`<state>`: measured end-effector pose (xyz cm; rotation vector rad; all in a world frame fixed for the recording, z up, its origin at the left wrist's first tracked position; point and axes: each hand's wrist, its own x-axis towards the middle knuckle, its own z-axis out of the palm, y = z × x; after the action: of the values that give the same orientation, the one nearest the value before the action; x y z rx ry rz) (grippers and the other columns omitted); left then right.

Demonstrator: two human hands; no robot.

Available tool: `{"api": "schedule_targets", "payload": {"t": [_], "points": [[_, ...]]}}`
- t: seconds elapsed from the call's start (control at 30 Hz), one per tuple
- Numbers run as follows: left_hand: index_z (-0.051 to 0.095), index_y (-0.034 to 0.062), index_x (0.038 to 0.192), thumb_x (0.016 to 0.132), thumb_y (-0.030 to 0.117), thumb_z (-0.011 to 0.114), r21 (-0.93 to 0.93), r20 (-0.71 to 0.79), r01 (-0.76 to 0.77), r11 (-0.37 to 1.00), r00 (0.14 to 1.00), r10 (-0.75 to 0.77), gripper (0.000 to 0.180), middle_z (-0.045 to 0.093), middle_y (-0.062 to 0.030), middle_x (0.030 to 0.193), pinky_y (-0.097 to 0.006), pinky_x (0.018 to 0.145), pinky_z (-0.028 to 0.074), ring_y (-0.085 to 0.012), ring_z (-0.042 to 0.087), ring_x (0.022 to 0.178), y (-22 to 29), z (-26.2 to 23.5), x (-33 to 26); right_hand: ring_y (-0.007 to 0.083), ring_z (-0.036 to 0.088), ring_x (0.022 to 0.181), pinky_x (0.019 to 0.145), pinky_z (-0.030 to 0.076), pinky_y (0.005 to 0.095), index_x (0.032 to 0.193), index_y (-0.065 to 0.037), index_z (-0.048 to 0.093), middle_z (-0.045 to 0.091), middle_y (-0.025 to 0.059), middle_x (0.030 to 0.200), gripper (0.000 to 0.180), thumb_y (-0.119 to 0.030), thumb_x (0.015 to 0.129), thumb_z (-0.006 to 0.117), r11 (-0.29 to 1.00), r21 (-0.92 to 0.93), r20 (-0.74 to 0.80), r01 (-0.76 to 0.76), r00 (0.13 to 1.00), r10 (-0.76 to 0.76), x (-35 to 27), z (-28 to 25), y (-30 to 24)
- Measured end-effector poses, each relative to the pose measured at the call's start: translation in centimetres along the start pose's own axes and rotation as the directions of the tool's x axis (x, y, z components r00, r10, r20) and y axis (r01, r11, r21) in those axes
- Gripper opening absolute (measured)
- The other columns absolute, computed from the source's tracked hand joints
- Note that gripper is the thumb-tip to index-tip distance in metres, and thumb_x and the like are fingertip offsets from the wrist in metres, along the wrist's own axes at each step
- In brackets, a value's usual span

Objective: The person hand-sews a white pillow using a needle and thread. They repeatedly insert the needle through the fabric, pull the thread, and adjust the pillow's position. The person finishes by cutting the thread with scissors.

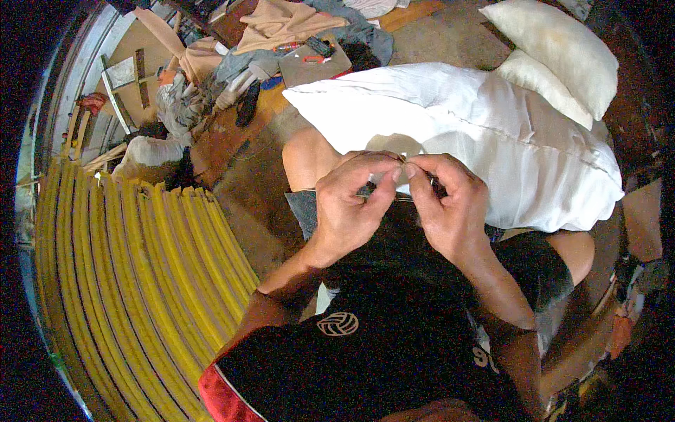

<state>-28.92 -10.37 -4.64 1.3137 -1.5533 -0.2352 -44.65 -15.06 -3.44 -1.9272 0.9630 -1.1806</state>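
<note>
My left hand (351,200) and my right hand (452,199) meet fingertip to fingertip above my lap. Thumb and forefinger of each are pinched together on a thin thread-like strand (403,160), too fine to make out well. Another stretch of pale strand shows below the fingers, between the two hands. Across my knees, just beyond the hands, lies a large stuffed white pillow (450,105) with a seam running along it. Neither hand grips the pillow; the hands cast a shadow on it.
Two cream pillows (562,56) lie at the far right. A yellow ribbed surface (140,281) spreads at my left. Beyond it are heaped cloths (281,28) and a board (314,69) with small tools on it. A dark shoe-like item (247,105) rests on the wooden floor.
</note>
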Motion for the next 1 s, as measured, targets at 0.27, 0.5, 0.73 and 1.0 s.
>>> {"api": "schedule_targets", "payload": {"t": [0.27, 0.5, 0.73, 1.0], "points": [[0.067, -0.0007, 0.105, 0.099, 0.013, 0.062, -0.901, 0.185, 0.341, 0.268, 0.861, -0.473, 0.015, 0.071, -0.0084, 0.099, -0.030, 0.084, 0.053, -0.0137, 0.065, 0.089, -0.3, 2.0, 0.1, 0.0268, 0.065, 0.071, 0.064, 0.055, 0.0374, 0.104, -0.003, 0.067, 0.068, 0.0107, 0.084, 0.021, -0.007, 0.083, 0.073, 0.850, -0.277, -0.088, 0.449, 0.869, -0.487, 0.7, 1.3, 2.6], [0.027, -0.0013, 0.148, 0.104, 0.014, 0.050, -0.783, -0.001, 0.152, 0.603, 0.969, -0.245, 0.052, 0.056, -0.0240, 0.135, -0.040, 0.110, 0.040, -0.0289, 0.054, 0.128, 1.0, 3.5, -0.5, 0.0162, 0.064, 0.073, 0.065, 0.052, 0.0290, 0.093, -0.001, 0.071, 0.069, 0.0074, 0.081, 0.013, -0.013, 0.087, 0.073, 0.986, 0.163, -0.206, -0.042, 0.976, 0.076, 1.8, 1.2, 1.3], [0.015, -0.0044, 0.152, 0.103, 0.014, 0.045, -0.510, -0.099, -0.059, 0.858, 0.995, 0.010, 0.060, 0.049, -0.0325, 0.140, -0.047, 0.116, 0.030, -0.0389, 0.045, 0.136, 1.0, 3.7, -1.2, 0.0082, 0.059, 0.072, 0.067, 0.049, 0.0250, 0.096, -0.001, 0.073, 0.071, 0.0033, 0.082, 0.017, -0.016, 0.088, 0.074, 0.770, 0.564, 0.025, -0.298, 0.938, 0.345, 2.2, 0.1, 1.2], [0.023, -0.0063, 0.149, 0.094, -0.001, 0.052, -0.087, 0.015, -0.161, 0.983, 0.986, 0.163, 0.063, 0.058, -0.0286, 0.132, -0.045, 0.111, 0.036, -0.0356, 0.051, 0.131, 0.7, 1.8, -0.5, 0.0257, 0.069, 0.071, 0.065, 0.055, 0.0357, 0.100, -0.004, 0.072, 0.070, 0.0130, 0.083, 0.017, -0.015, 0.086, 0.071, 0.997, -0.056, -0.080, 0.050, 0.995, -0.055, 1.7, -0.7, 0.2]]}}
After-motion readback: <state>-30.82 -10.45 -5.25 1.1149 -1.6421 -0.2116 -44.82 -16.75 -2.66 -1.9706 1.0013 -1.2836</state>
